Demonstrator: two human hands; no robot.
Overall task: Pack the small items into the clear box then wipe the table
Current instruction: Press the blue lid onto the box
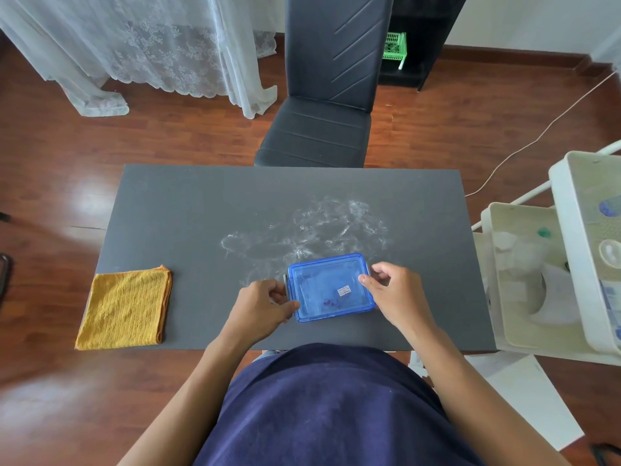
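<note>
Now both hands grip the lidded clear box (331,286), left hand (265,306) and right hand (396,295) at its short ends; the folded yellow cloth (126,307) lies well left on the bench (201,213), nearer the left.

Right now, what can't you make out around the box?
Head view only:
- Contents of the clear box: small purple bits, blurred by the blue lid.
- Label on the lid: too small to read.
- Lid latches: covered by the left hand and right hand.
- Cart trays: cut off at the right edge.

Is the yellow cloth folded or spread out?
Folded. The yellow cloth lies as a neat square near the table's left front corner, layered edges visible on its right side, clear of both hands.
</note>
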